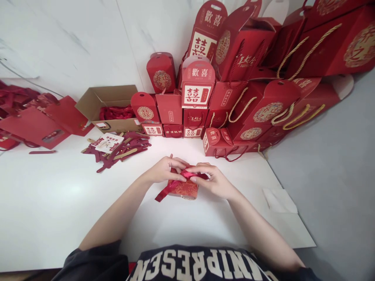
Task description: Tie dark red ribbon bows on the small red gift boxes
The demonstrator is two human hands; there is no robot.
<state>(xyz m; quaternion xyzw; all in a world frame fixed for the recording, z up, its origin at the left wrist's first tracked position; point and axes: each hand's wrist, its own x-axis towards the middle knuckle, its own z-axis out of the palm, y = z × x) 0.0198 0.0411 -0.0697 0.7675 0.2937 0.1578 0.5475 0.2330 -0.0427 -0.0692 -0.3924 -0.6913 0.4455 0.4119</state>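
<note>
A small red gift box point(183, 190) with a gold pattern rests on the white table point(58, 203) just in front of me. A red satin ribbon point(164, 192) lies over its top and trails off to the left. My left hand point(164, 170) pinches the ribbon at the box's top left. My right hand point(211, 179) grips the ribbon's loops at the top right. Both hands meet over the box and hide most of its lid.
Stacked red gift boxes and bags with gold rope handles point(249, 86) fill the back right. An open cardboard carton point(109, 107) holds red ribbon. Loose red tags and a card point(117, 147) lie behind the hands. Flat red bags point(35, 125) sit far left. A white tissue point(279, 201) lies right.
</note>
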